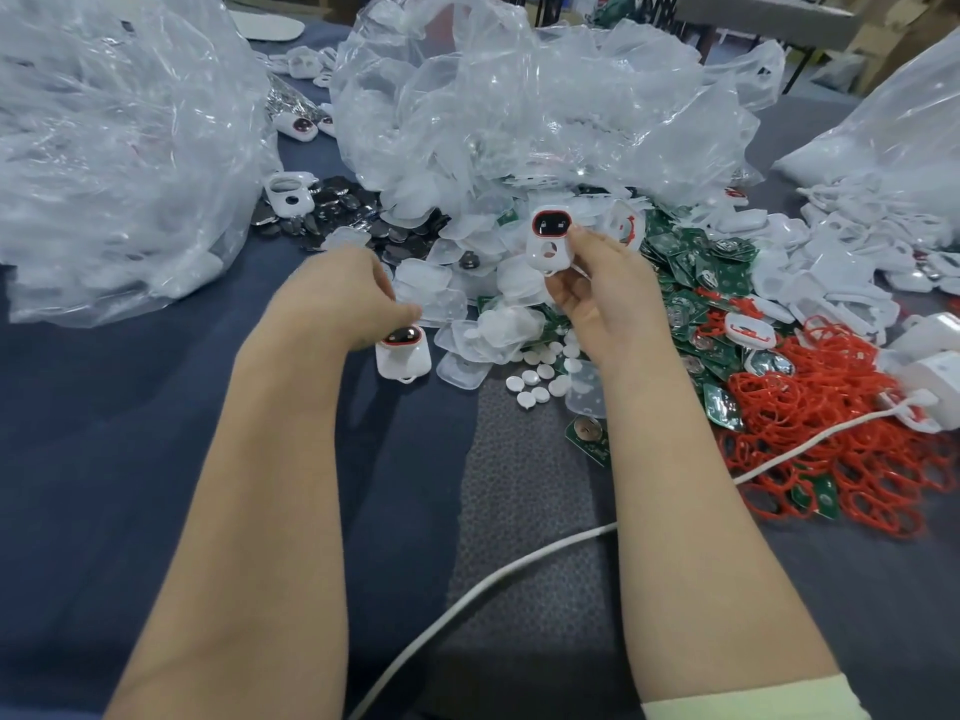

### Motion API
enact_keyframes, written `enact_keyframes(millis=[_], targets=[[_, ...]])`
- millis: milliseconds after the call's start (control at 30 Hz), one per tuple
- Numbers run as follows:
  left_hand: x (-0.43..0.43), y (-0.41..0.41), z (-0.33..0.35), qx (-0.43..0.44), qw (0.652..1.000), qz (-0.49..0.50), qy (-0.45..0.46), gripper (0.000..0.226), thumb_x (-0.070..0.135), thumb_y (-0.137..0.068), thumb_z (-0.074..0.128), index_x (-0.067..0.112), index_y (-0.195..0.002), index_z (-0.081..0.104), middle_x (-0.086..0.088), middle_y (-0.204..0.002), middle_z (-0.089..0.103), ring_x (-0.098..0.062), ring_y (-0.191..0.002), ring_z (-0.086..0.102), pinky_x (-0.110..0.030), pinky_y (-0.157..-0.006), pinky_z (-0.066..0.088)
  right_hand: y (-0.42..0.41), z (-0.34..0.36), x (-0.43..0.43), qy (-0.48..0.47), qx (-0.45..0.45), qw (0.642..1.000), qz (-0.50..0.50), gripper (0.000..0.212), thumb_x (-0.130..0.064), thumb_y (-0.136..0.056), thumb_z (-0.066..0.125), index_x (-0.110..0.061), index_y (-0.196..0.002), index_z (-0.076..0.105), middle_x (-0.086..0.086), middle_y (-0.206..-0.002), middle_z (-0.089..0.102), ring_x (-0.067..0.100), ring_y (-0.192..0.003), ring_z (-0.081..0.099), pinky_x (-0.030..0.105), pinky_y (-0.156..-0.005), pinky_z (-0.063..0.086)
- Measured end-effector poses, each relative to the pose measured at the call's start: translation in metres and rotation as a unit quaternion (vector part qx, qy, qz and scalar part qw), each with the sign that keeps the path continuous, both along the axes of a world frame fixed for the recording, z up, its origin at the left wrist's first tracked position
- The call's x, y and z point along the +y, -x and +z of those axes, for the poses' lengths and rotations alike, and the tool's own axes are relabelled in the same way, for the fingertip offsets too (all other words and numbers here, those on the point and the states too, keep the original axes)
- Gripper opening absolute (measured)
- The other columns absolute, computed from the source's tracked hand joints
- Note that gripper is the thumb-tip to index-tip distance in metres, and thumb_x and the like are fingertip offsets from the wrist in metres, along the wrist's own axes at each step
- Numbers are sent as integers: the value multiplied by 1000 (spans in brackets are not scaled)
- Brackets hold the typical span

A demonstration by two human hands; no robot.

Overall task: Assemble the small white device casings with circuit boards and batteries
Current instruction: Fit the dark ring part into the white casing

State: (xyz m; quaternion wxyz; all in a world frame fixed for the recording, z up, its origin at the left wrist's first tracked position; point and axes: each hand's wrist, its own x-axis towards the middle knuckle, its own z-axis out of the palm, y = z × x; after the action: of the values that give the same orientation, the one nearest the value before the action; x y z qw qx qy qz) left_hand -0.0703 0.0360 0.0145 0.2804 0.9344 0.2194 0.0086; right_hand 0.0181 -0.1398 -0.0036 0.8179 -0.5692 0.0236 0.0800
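Note:
My right hand (597, 288) grips a small white casing (549, 240) with a dark, red-rimmed window, held upright above the parts pile. My left hand (343, 298) is curled, palm down, its fingertips touching a clear plastic cover (423, 285) at the edge of the pile; whether it pinches the cover is unclear. Just under that hand a second white casing (403, 353) with a dark window lies on the blue cloth (130, 407). Green circuit boards (691, 262) are heaped right of my right hand. Dark button batteries (332, 210) lie behind my left hand.
Big clear plastic bags stand at the left (114, 148), centre back (519, 96) and right (893, 127). Red plastic rings (831, 439) and white discs (540, 379) cover the right side. A white cable (519, 569) runs across a grey mat (524, 491).

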Motion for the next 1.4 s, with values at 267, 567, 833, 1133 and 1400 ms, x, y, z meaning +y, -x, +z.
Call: enact_keyframes(millis=[267,567,833,1133,1400], targets=[[-39,-33,15,-242,960,34,137,27,16,-99,42,11,-120,58,-6,-114,62,-13,-87,53,-21,-75,40,4,4,-2,-29,-5,997,73,17,-12,-93,57,-13,-77,63,-1,-66,65,7,-58,58,19,-60,51],[-85,-53,-14,-234,791,53,562,12,11,-99,50,11,-91,60,-3,-88,64,-11,-79,61,-21,-70,54,0,2,-9,-78,25,994,65,14,-13,-93,56,-9,-81,61,3,-68,62,9,-57,57,17,-54,50],[-101,-50,-22,-290,832,70,468,10,10,-94,56,19,-90,59,-1,-93,64,-22,-101,64,-40,-95,52,-1,0,-10,-60,38,997,4,8,-12,-88,61,-10,-80,61,1,-67,61,8,-54,56,18,-52,49],[-99,-52,-24,-332,859,43,387,17,11,-97,48,14,-94,64,-6,-100,69,-20,-99,66,-42,-93,52,-2,-4,-8,151,-103,981,-59,16,-17,-87,62,-19,-71,64,-6,-62,57,7,-60,52,23,-63,46],[-102,-53,-23,-304,831,33,465,21,18,-96,53,5,-98,69,-16,-95,70,-18,-94,65,-43,-98,50,5,0,-1,290,-212,930,-76,15,-26,-86,68,-13,-90,73,-3,-84,71,11,-80,67,26,-77,55]])
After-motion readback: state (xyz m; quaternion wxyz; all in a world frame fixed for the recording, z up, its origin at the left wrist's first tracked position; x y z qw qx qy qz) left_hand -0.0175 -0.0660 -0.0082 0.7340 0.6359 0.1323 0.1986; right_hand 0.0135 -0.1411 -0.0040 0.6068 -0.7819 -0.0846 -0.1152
